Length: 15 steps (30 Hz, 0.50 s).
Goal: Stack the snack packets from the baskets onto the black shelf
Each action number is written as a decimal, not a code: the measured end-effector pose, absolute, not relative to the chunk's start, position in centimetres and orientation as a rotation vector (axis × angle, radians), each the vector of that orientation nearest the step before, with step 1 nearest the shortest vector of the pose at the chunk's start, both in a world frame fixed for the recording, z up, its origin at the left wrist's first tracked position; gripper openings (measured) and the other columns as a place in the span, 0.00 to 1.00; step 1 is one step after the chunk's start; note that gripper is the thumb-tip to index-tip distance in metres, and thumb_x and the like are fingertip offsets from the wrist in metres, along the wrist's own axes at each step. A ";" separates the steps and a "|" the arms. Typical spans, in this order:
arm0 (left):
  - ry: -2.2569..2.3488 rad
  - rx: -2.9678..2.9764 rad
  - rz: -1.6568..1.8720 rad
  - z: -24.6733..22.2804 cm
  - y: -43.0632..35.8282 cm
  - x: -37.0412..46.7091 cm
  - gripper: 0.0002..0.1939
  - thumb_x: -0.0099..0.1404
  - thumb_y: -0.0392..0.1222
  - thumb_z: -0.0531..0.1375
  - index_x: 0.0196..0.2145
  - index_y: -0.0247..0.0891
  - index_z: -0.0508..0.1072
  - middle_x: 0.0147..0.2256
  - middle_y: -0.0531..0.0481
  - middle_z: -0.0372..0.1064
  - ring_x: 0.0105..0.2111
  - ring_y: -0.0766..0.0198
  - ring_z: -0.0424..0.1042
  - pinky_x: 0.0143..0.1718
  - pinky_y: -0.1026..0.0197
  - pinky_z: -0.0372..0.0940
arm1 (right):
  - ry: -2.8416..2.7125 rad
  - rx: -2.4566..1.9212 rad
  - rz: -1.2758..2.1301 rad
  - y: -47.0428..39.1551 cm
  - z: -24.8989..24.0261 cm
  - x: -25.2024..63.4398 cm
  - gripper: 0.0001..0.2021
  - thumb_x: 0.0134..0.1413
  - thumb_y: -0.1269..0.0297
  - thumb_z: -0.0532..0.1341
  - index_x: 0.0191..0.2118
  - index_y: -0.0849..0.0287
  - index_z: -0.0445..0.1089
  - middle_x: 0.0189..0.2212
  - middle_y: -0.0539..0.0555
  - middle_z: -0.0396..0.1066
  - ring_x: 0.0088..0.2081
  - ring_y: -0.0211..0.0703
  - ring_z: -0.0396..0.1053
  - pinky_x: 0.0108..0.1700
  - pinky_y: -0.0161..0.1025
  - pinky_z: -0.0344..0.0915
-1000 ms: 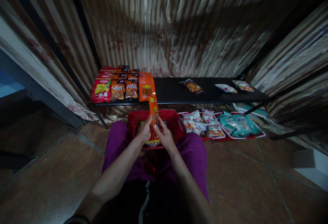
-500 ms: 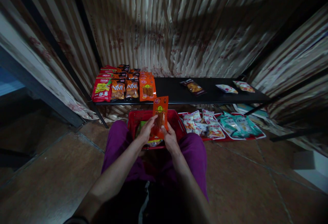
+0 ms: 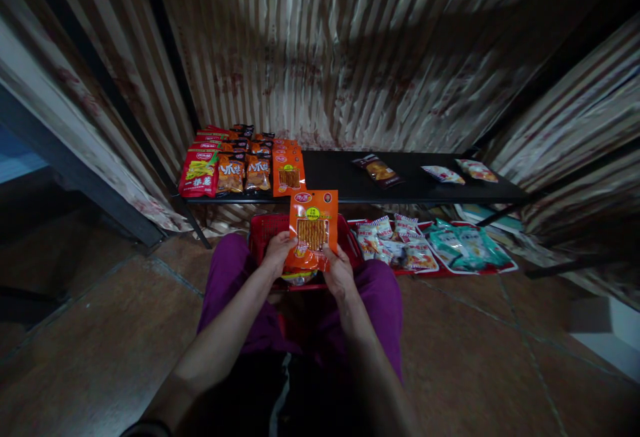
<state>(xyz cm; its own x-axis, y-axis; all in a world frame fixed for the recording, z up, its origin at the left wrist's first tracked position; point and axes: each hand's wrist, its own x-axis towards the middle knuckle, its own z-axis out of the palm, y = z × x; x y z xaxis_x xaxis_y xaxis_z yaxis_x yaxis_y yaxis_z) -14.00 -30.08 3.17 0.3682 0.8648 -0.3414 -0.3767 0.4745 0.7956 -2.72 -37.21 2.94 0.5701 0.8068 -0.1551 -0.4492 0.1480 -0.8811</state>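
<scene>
An orange snack packet (image 3: 313, 224) with a clear window showing brown strips is held upright, its front facing me. My left hand (image 3: 279, 252) pinches its lower left edge, and my right hand (image 3: 340, 270) grips the lower right corner. Beneath the packet, between my knees, is a red plastic basket (image 3: 259, 229); a yellow-edged package (image 3: 300, 278) shows in it, the rest being hidden by the packet and hands. Matching orange packets (image 3: 289, 176) stand in a row on the black shelf (image 3: 330, 180) just beyond.
Left on the shelf are red packets (image 3: 200, 174) and brown-orange snack bags (image 3: 231, 176). A dark brown bag (image 3: 379, 170) and two white bags (image 3: 443, 174) lie farther right. Red trays on the floor hold small white bags (image 3: 417, 252) and teal bags (image 3: 467, 245). Striped curtain (image 3: 300, 57) hangs behind.
The orange packet has been turned from an angle to face me and spread flat. My left hand has shifted left and down to its edge; my right hand is slightly lower.
</scene>
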 end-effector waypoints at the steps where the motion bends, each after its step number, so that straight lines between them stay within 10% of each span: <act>1: 0.849 0.674 0.877 3.1 -30.0 -14.1 0.08 0.46 0.35 0.66 0.27 0.36 0.72 0.25 0.51 0.73 0.24 0.65 0.71 0.32 0.61 0.66 | -0.394 -1.086 0.946 -37.2 2.9 -2.7 0.13 0.38 0.58 0.68 0.32 0.55 0.71 0.28 0.47 0.75 0.29 0.40 0.73 0.37 0.40 0.71; 15: 0.876 0.709 0.954 3.6 -29.6 -14.7 0.08 0.46 0.35 0.66 0.28 0.36 0.73 0.25 0.52 0.73 0.24 0.66 0.70 0.31 0.63 0.64 | -0.508 -1.089 1.022 -37.5 3.1 -2.1 0.14 0.37 0.59 0.68 0.35 0.54 0.72 0.31 0.51 0.76 0.33 0.46 0.73 0.36 0.45 0.72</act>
